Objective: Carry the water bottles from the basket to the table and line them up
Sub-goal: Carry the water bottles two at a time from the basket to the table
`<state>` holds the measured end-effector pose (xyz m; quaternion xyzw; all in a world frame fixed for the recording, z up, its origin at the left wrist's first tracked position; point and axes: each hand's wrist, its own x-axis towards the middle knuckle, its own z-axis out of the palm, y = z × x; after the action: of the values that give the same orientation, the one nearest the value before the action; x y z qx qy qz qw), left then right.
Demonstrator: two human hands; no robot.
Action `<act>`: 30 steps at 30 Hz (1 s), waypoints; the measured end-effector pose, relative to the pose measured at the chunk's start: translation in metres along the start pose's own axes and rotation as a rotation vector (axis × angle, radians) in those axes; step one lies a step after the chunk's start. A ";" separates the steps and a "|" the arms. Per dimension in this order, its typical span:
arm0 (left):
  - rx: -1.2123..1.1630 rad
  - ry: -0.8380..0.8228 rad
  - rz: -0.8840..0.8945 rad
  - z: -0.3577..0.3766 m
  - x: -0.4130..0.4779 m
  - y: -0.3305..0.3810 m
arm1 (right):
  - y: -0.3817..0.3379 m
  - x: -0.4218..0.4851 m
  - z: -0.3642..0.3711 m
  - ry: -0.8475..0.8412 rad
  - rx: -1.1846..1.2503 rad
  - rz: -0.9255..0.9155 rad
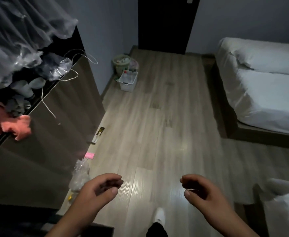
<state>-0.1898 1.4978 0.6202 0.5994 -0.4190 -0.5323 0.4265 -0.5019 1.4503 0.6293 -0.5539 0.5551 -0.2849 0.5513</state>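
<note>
I am looking down a dim bedroom with a floor of pale wood-look planks, and a patch of glare shines just ahead of the hands. The left hand and the right hand hang low in view, well apart, palms turned toward each other. On each, the fingers are loosely curled with the thumb near the fingertips, and neither holds anything.

The white basket sits on the floor at the far end, against the left wall and near the corner. The water bottles lie inside it as clear shapes, too small and dark for me to count. Just behind it stands a green waste bin, and a dark door fills the far wall.

A brown cabinet runs along the left, with clothes and clear plastic heaped on top and a pale cord dangling down its front. At its foot lie a pink slip and a crumpled plastic bag. A bed with white sheets and a pillow takes up the right side. A white shoe shows between the forearms.
</note>
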 end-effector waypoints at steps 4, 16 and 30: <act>-0.012 0.034 0.028 0.016 0.038 0.028 | -0.023 0.062 -0.025 -0.085 -0.040 -0.080; -0.138 0.325 -0.025 -0.026 0.109 0.049 | -0.086 0.219 -0.009 -0.325 -0.072 -0.148; -0.081 0.308 0.097 -0.067 0.350 0.106 | -0.158 0.424 -0.036 -0.146 -0.047 -0.132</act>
<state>-0.0998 1.1377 0.6283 0.6352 -0.3555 -0.4292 0.5347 -0.3940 1.0100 0.6579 -0.6212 0.4823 -0.2662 0.5574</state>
